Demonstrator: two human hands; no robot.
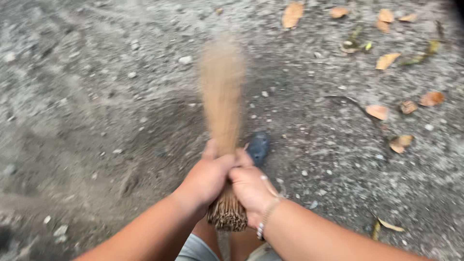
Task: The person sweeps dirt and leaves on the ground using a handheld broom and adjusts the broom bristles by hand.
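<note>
A stick broom [223, 96] made of thin brown sticks points away from me over grey dirt ground; its far end is motion-blurred. My left hand [207, 178] and my right hand [251, 186] both grip the bundle near its cut end [227, 215], side by side. A beaded bracelet [267, 217] sits on my right wrist. Just beyond my right hand a dark blue shoe [258, 147] shows on the ground.
Dry brown leaves [386, 60] lie scattered at the upper right, with more [401, 142] at mid right and one [293, 14] at the top. Small stones [185, 60] dot the sandy ground. My knees and grey shorts [195, 249] show at the bottom.
</note>
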